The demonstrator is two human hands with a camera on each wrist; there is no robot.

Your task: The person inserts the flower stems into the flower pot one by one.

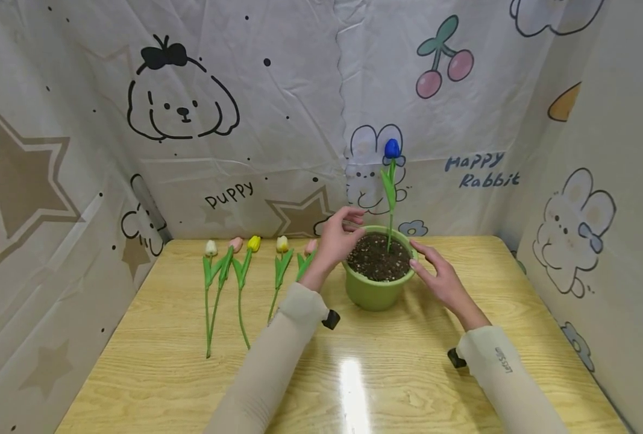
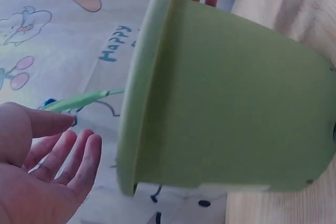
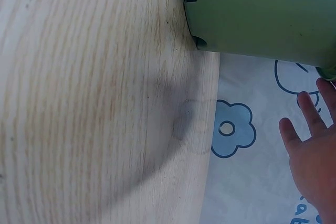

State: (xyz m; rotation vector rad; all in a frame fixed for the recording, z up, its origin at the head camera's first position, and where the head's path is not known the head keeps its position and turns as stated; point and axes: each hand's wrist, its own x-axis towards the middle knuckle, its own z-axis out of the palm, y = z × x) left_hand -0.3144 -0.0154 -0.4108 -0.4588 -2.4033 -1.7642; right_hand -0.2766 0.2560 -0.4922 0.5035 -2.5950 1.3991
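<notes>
A green flowerpot full of dark soil stands on the table. One blue artificial tulip rises upright from the soil, its green stem right of the pot's middle. At the pot's left rim is my left hand, fingers loosely bent above the edge. In the left wrist view that hand holds nothing, and its fingers lie apart from the pot. My right hand is at the right rim, thumb and fingertips right by the edge. The right wrist view shows its fingers spread.
Left of the pot lie several loose tulips: a white one, a pink one, a yellow one, a cream one and another pink one, partly behind my left arm. Printed cloth encloses the wooden table.
</notes>
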